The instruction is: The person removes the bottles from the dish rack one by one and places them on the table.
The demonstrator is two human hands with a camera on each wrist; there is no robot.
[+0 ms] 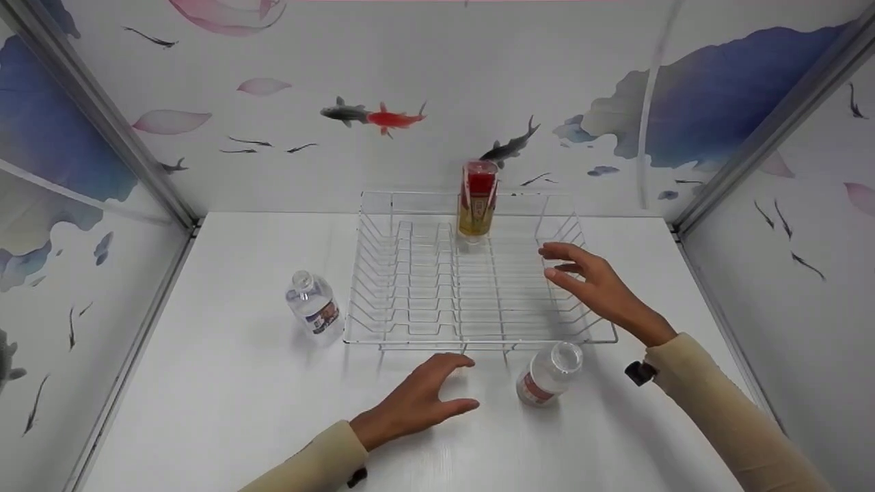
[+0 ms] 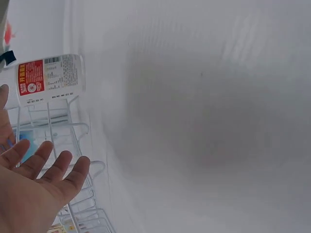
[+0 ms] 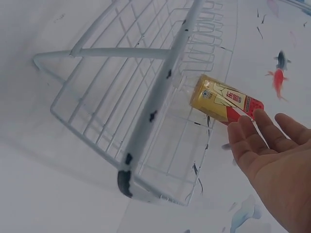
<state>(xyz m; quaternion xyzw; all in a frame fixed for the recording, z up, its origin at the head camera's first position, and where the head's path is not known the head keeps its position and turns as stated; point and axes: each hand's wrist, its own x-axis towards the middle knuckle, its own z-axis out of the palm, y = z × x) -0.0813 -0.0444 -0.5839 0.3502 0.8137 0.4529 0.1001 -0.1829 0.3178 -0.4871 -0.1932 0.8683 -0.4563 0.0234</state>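
My left hand [image 1: 417, 400] hovers before the white wire dish rack [image 1: 478, 342], thumb and fingers spread apart with nothing between them. To its right stands an open-topped clear plastic bottle [image 1: 550, 372]; its red and white label [image 2: 31, 77] shows in the left wrist view. Over the rack's right side hangs my right hand [image 1: 595, 287], loosely bent and holding nothing. A bottle with a red and yellow label [image 1: 477, 201] stands at the back of the rack, also seen beyond my right fingertips [image 3: 260, 116] in the right wrist view.
Another clear bottle [image 1: 314, 311] with a small label stands on the white table [image 1: 239, 396], left of the rack. Behind the rack rises a white panel [image 1: 287, 171] painted with fish and petals. Similar panels with metal edge rails [image 1: 130, 342] close in both sides.
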